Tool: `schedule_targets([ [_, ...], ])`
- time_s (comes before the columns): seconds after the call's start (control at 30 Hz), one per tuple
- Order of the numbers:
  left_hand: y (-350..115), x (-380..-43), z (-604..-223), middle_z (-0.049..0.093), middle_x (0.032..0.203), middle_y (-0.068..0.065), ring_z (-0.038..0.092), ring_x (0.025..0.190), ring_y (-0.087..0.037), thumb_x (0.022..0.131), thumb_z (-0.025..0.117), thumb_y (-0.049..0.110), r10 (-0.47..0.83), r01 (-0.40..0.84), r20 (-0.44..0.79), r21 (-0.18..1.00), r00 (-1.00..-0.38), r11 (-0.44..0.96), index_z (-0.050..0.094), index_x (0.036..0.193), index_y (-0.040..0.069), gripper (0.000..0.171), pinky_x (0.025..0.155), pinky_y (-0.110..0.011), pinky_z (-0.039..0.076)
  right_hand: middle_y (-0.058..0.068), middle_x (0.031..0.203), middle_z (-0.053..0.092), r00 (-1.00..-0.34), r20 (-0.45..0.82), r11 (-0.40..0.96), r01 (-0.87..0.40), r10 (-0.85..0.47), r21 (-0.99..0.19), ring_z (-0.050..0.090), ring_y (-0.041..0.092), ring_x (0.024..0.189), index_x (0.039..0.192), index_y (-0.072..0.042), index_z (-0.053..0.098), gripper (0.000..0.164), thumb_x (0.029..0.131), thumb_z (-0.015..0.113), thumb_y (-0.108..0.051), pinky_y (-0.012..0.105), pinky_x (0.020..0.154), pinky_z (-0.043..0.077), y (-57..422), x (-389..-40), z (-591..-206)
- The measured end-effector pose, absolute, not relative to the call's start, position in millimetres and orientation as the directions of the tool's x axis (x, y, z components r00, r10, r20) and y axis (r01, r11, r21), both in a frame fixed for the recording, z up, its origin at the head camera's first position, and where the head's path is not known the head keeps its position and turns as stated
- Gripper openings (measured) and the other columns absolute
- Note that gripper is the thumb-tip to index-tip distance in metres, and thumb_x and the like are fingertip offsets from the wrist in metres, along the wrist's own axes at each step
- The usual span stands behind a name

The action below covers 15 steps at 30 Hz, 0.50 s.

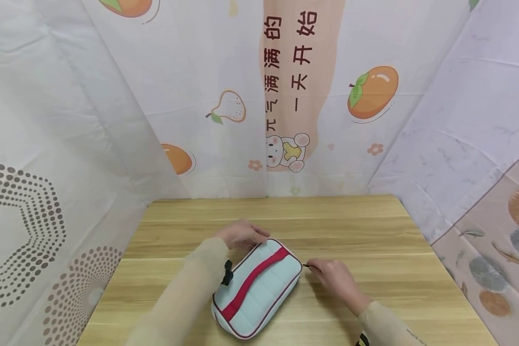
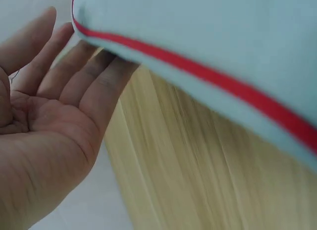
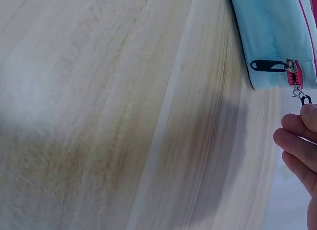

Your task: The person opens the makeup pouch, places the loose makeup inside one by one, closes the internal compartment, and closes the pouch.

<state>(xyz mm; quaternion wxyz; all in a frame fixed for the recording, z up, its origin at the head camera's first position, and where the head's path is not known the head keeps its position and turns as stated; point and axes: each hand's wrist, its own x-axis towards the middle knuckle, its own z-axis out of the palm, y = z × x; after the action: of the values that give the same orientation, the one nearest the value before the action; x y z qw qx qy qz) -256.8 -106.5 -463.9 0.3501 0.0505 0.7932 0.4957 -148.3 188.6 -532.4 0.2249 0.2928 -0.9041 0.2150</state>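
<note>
A pale blue zippered pouch with dark red piping and a red strap lies slantwise on the wooden table. My left hand is at its far left corner; in the left wrist view the fingers are extended under the pouch's edge, the thumb standing apart. At the pouch's right end, my right hand pinches a black zipper pull between thumb and fingers. A second black zipper pull hangs loose beside it, with a short stretch of red zipper between the two.
Wooden table spreads around the pouch on all sides. A printed white curtain hangs along its back edge, with more cloth at the left and right.
</note>
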Motion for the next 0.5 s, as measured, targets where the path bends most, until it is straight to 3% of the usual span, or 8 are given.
schedule_targets([
  [0.2,-88.1,-261.0,-466.8,0.075,0.106,-0.003,0.070,0.092,-0.019,0.090,0.078,0.016,0.457,-0.150,-0.480,0.795,-0.749,0.588,0.079,0.117,0.014,0.027,0.084,-0.037,0.061,-0.002,0.082,0.077,-0.708,0.552,0.726,-0.642,-0.440,-0.245,0.072,0.010,0.069,0.089,-0.010,0.076,0.016,0.078,0.083,-0.001,0.029,0.059,0.057,189.3,-149.4,-535.4],
  [0.3,-84.5,-262.5,-470.0,0.076,0.097,-0.005,0.071,0.083,-0.018,0.090,0.077,0.013,0.448,-0.120,-0.473,0.777,-0.758,0.618,0.079,0.114,0.011,0.024,0.076,-0.034,0.062,-0.001,0.081,0.077,-0.716,0.542,0.732,-0.635,-0.439,-0.246,0.072,0.010,0.069,0.089,-0.010,0.076,0.016,0.078,0.083,-0.001,0.029,0.059,0.057,189.9,-149.2,-535.2],
  [0.5,-90.5,-262.5,-473.4,0.074,0.094,-0.007,0.069,0.078,-0.019,0.091,0.073,0.005,0.395,-0.107,-0.421,0.783,-0.817,0.613,0.079,0.108,0.004,0.018,0.072,-0.034,0.061,0.001,0.082,0.077,-0.743,0.528,0.752,-0.604,-0.412,-0.263,0.072,0.012,0.069,0.088,-0.009,0.076,0.015,0.078,0.083,0.000,0.030,0.059,0.058,190.6,-147.3,-534.5],
])
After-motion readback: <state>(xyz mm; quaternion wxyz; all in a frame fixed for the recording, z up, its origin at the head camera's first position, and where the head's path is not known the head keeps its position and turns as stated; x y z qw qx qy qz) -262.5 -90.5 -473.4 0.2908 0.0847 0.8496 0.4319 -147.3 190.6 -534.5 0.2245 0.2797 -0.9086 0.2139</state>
